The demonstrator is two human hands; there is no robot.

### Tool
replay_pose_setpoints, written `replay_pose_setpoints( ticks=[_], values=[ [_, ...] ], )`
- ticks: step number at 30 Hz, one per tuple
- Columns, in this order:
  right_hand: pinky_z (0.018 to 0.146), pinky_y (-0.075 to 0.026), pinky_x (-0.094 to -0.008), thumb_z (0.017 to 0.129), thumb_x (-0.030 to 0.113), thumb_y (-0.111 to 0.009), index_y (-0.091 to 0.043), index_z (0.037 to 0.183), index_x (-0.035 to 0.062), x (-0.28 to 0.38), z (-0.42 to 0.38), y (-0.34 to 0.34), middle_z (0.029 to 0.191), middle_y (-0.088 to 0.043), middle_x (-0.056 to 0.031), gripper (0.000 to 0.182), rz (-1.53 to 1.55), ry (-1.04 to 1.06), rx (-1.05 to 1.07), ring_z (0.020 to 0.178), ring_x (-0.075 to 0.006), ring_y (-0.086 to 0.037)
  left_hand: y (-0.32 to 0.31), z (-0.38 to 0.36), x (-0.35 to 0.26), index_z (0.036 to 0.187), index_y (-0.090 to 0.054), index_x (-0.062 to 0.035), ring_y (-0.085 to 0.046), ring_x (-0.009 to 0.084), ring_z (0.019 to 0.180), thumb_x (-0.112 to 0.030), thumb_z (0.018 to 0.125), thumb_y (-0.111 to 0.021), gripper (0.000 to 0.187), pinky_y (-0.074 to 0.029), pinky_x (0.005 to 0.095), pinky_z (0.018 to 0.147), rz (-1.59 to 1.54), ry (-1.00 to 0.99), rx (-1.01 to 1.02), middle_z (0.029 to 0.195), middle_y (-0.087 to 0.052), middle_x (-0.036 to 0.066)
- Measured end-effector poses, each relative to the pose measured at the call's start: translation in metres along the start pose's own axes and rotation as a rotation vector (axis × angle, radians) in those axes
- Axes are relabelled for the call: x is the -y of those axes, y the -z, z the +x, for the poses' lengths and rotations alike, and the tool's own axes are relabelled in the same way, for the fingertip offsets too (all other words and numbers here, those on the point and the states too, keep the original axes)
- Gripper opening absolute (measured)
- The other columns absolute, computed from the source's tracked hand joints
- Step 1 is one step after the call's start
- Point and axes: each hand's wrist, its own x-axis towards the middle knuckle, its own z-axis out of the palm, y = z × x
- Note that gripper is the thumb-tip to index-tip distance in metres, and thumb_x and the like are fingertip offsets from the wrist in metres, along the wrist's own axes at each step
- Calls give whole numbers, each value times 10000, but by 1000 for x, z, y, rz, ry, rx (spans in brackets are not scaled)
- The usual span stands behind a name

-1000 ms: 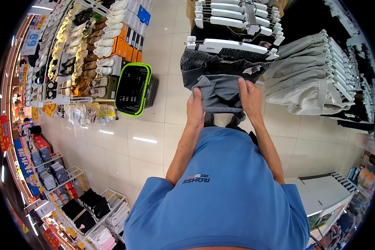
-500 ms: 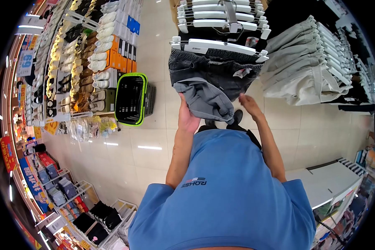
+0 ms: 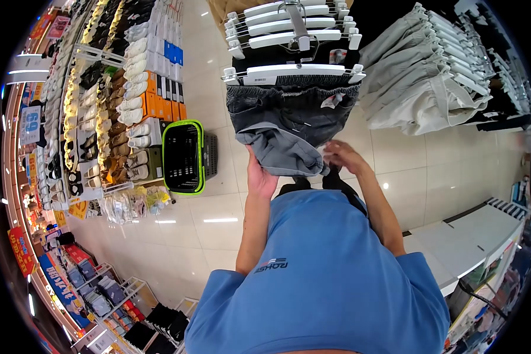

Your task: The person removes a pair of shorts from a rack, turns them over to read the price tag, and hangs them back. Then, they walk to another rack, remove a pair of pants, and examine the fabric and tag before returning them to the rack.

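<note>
Dark grey jeans [image 3: 295, 109] hang from a white clip hanger [image 3: 295, 72], with a lower part turned up so that its lighter grey side [image 3: 283, 152] shows. My left hand [image 3: 261, 176] is at the left edge of this turned-up part, its thumb upright and its fingers mostly hidden behind the cloth. On the right side, my right hand [image 3: 342, 156] is beside the lower edge of the jeans, fingers apart and slightly blurred. Above the jeans, more white hangers [image 3: 292, 25] are lined up on a metal rail.
Light beige trousers [image 3: 410, 88] hang at the right. A black basket with a green rim [image 3: 199, 156] stands on the floor at the left, beside shelves of shoes [image 3: 137, 91]. A white counter [image 3: 454, 242] is at the lower right, and folded clothes [image 3: 109, 289] are at the lower left.
The view has shifted, so the hanging jeans appear further left. My right hand has moved closer to the lower right edge of the jeans, and its fingers are more spread.
</note>
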Motion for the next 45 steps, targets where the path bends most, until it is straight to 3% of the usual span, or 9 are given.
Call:
replay_pose_setpoints(
  ticks=[5, 9, 11, 18, 26, 30, 33, 37, 45],
  values=[
    [742, -497, -245, 954, 514, -621, -610, 1161, -21, 57, -21, 1, 931, -654, -56, 573, -261, 123, -124, 792, -119, -614, 2, -1, -7, 1495, -379, -82, -413, 284, 1396, -515, 1041, -387, 628, -352, 463, 1169, 2, 13, 29, 1521, -423, 102],
    [740, -560, -301, 893, 764, -476, -640, 1104, -31, -6, -12, -8, 969, -697, -167, 839, -295, -304, -68, 807, -215, -679, -6, 2, -8, 1498, -377, -88, -406, 280, 1402, -509, 1045, -382, 619, -344, 461, 1173, -110, 40, 78, 1529, -416, 96],
    [873, -550, -334, 932, 651, -542, -626, 1163, -23, -34, -5, -23, 1067, -704, -165, 717, 370, -376, 412, 983, -240, -680, -6, -2, -8, 1496, -382, -96, -403, 279, 1406, -509, 1048, -368, 609, -340, 460, 1177, -93, 55, 94, 1533, -413, 88],
    [934, -516, -322, 933, 122, -633, -602, 1188, 41, -24, -22, -27, 1120, -668, -58, 270, 412, 144, -19, 1060, -174, -639, 26, 2, -21, 1473, -425, -128, -452, 260, 1363, -531, 1047, -355, 590, -384, 446, 1135, -5, 75, 18, 1480, -484, 53],
    [765, -438, -210, 916, 89, -691, -587, 1124, 85, 50, -140, -50, 970, -608, 10, 232, 85, 581, -327, 841, -52, -562, 77, 3, -30, 1432, -470, -97, -521, 231, 1256, -333, 1041, -512, 458, -403, 430, 1077, 526, -60, -318, 1402, -538, 79],
    [773, -443, -218, 948, 115, -663, -615, 1129, 58, 61, -165, -66, 976, -622, 14, 196, -175, 700, -249, 856, -70, -571, 65, -7, 6, 1440, -413, -28, -505, 251, 1247, -138, 946, -610, 543, -399, 368, 1062, 1176, -534, -599, 1355, -499, 132],
    [787, -449, -230, 962, 155, -644, -628, 1154, 58, 76, -177, -72, 997, -640, -2, 217, -527, 809, -210, 869, -89, -581, -17, -43, 38, 1434, -440, -50, -503, 226, 1263, -126, 946, -616, 525, -409, 373, 1058, 1331, -830, -319, 1376, -510, 128],
    [877, -476, -301, 1017, 188, -540, -619, 1207, 59, 93, -189, -72, 1108, -667, -105, 243, -597, 741, -90, 994, -225, -639, -93, -65, 85, 1368, -534, -66, -577, 238, 1179, -124, 842, -748, 570, -442, 350, 1022, 1635, -637, 204, 1289, -591, 113],
    [907, -468, -424, 1029, 160, -473, -282, 1545, 154, 113, -200, -53, 1125, -642, -223, 550, -760, 690, 56, 1021, -416, -634, -97, -46, 112, 1166, -683, -36, -679, 241, 824, -155, 824, -745, 367, -529, 333, 735, 1814, -609, 220, 1021, -689, 97]
  ],
)
